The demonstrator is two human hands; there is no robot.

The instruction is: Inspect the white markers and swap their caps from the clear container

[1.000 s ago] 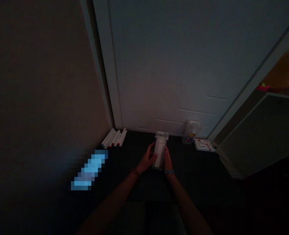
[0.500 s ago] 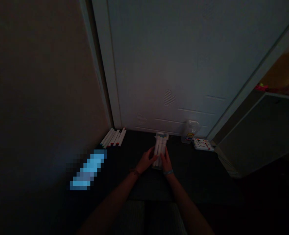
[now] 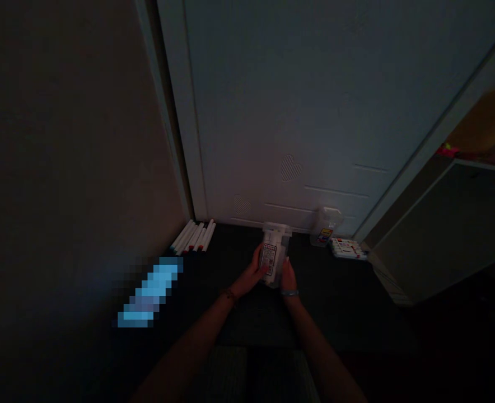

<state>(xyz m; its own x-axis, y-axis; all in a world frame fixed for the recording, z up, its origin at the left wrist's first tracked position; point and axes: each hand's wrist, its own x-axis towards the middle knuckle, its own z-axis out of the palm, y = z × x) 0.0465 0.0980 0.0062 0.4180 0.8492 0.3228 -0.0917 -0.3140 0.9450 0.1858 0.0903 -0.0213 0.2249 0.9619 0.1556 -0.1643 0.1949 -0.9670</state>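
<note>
A clear plastic marker case (image 3: 276, 235) with a printed label and white markers inside is held above the middle of the dark table. My left hand (image 3: 252, 273) is closed around its left side, thumb across the label. On the opposite side my right hand (image 3: 288, 275) grips the right edge, its fingers partly hidden. The case tilts slightly, its wider rim at the far end. Dim light hides the finer details.
White markers with coloured ends (image 3: 194, 236) lie at the table's back left. A blurred-out bright rectangle (image 3: 153, 291) is nearer on the left. At the back right, a clear container (image 3: 326, 226) stands beside a stack of markers (image 3: 348, 247). A white panel (image 3: 251, 112) rises behind the table (image 3: 335, 313).
The case has turned in my hands, so its printed label now faces up where bare markers showed before. My right hand has shifted slightly along its edge.
</note>
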